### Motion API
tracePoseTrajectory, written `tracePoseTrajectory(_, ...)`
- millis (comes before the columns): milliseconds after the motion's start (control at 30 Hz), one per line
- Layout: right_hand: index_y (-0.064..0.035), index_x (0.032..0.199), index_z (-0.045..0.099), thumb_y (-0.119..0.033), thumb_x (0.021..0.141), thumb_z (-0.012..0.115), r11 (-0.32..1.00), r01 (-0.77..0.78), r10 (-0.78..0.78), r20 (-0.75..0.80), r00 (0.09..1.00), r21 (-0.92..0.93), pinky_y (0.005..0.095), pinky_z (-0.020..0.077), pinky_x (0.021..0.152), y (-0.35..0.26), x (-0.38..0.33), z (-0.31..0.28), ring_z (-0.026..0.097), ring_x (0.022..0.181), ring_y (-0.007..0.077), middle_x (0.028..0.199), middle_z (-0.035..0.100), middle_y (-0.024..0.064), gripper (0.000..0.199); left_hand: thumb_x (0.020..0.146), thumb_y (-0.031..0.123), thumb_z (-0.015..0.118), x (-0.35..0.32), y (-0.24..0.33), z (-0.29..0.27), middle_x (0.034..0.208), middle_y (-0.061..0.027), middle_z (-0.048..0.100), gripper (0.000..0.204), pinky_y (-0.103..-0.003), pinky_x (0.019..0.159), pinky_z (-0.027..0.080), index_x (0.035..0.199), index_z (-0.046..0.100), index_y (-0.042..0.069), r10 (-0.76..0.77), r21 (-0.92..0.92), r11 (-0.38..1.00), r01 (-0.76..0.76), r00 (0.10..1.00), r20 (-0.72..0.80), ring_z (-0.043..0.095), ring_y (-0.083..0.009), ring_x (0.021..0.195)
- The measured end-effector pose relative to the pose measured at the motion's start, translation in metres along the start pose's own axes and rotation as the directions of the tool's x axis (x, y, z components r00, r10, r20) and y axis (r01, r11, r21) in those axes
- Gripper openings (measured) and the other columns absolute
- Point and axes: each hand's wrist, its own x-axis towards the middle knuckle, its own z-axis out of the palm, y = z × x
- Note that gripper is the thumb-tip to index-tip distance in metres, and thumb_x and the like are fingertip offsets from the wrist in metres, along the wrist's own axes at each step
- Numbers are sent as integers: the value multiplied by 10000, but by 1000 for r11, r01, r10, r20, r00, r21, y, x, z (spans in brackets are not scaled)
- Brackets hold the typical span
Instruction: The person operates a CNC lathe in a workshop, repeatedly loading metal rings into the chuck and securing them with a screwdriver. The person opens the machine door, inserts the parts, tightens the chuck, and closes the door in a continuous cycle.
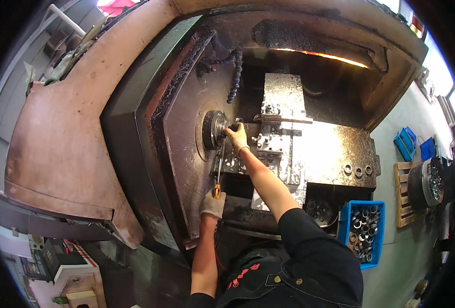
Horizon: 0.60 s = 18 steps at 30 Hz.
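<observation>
My left hand (212,204), in a light work glove, is closed round an orange-handled tool (216,191) with a long thin metal rod. The rod points up toward the round lathe chuck (214,130). At the chuck's face, my gloved right hand (237,137) pinches a small dark metal ring (235,124); the fingers partly hide it, and I cannot tell whether it is seated in the chuck. Just right of that hand stands the tool post (269,143) on the metal slide.
Three metal rings (358,172) stand on the machine bed at right. Beside it, a blue crate (361,231) holds many rings. A blue jointed coolant hose (234,82) hangs above the chuck. Farther right are a wooden pallet (404,197) and a drum of metal pieces (423,185).
</observation>
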Motion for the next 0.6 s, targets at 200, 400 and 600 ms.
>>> tracePoseTrajectory(200,-58,1037,500,-98,756,510,963,-144,139,36,990,230,294,447,708,11,1,9,503,765,159,877,546,90,285,783,353,603,-5,-5,6,945,-184,651,382,-414,796,474,1040,621,70,-40,25,999,40,999,8,620,-346,905)
tracePoseTrajectory(400,-67,1008,556,-177,816,380,1000,-25,25,0,1000,5,308,464,630,66,72,-21,539,721,194,891,571,73,283,785,301,619,-2,3,33,933,-188,653,361,-400,774,485,1036,618,42,64,-47,997,-61,996,55,630,-341,880)
tracePoseTrajectory(600,-30,1085,576,-257,868,478,908,-400,377,178,909,122,313,460,681,59,35,10,549,779,180,925,603,65,329,788,248,625,7,-27,30,800,-131,635,324,-367,696,474,985,608,-9,31,-64,997,-32,999,-19,607,-249,725)
